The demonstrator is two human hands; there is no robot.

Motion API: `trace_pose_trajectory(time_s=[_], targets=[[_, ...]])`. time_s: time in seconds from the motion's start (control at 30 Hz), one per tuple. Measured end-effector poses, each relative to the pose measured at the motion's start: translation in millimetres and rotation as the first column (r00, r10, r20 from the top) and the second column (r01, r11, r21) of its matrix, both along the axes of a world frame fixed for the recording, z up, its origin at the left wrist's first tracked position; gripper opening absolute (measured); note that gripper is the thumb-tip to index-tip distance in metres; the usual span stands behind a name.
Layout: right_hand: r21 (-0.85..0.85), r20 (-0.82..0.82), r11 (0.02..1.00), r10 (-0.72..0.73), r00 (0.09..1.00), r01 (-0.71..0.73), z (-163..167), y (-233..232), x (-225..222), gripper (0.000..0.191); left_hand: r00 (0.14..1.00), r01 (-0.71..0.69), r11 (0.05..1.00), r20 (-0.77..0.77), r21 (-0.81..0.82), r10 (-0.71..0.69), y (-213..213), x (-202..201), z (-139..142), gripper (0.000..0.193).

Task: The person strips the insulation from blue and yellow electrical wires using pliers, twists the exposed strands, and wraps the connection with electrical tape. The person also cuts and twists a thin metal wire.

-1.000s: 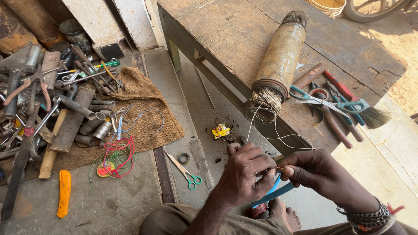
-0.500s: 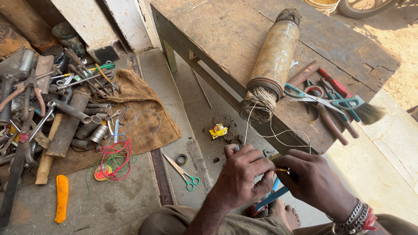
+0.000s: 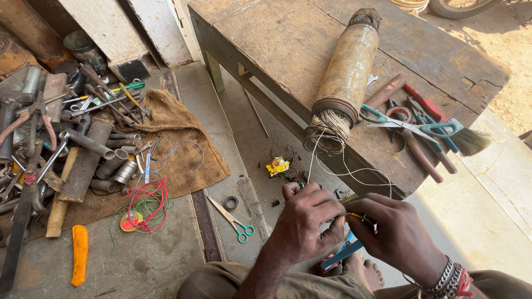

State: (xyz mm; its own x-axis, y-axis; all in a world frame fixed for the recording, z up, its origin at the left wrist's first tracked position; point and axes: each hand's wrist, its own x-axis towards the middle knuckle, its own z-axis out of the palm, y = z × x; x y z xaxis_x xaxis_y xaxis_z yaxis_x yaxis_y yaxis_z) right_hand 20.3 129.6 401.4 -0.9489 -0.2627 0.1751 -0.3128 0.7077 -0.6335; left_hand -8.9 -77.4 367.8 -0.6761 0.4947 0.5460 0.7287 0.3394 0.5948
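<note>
both hands, left hand (image 3: 305, 221) and right hand (image 3: 396, 235), pinch a small metal piece (image 3: 354, 215) lying roughly left-right.

Thin pale wire (image 3: 318, 160) — slack, trailing off the bench-top spool (image 3: 346, 69).

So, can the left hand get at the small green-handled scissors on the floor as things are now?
Probably yes: the green-handled scissors lie uncovered on the floor beside the left hand, nothing between. But both hands are busy with a small piece.
</note>
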Motion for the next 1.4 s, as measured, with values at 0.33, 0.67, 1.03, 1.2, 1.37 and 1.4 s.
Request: trace_pose_trajectory(time_s=[0.33, 0.67, 1.03, 1.2, 1.37, 1.4], targets=[[-0.506, 0.421, 0.839, 0.037, 0.907, 0.200, -36, 23, -4, 0.015, 1.000, 0.016, 1.000, -0.006, 0.026, -0.016, 1, 0, 0, 0.012], [-0.196, -0.252, 0.974, 0.059, 0.966, -0.111, -4, 1, 7, 0.016, 0.985, 0.020, 0.988, 0.166, 0.153, -0.046, 2, -1, 0, 0.016], [-0.438, 0.571, 0.884, 0.136, 0.810, 0.160, -10, 25, -10, 0.019, 1.000, -0.006, 0.999, 0.012, 0.042, 0.005, 3, 1, 0, 0.010], [0.180, -0.232, 0.981, 0.116, 0.966, -0.074, 0, 2, 6, 0.018, 0.999, -0.045, 0.998, -0.014, -0.037, 0.044, 6, 3, -2, 0.010], [0.133, -0.275, 0.989, 0.103, 0.956, -0.069, 4, -5, 9, 0.020, 0.999, -0.048, 0.999, -0.005, 0.008, 0.048, 6, 2, -4, 0.010], [0.055, -0.237, 0.995, 0.094, 0.967, -0.084, 4, -4, 7, 0.020, 0.999, -0.043, 0.999, 0.005, 0.020, 0.043, 6, 1, -4, 0.010]])
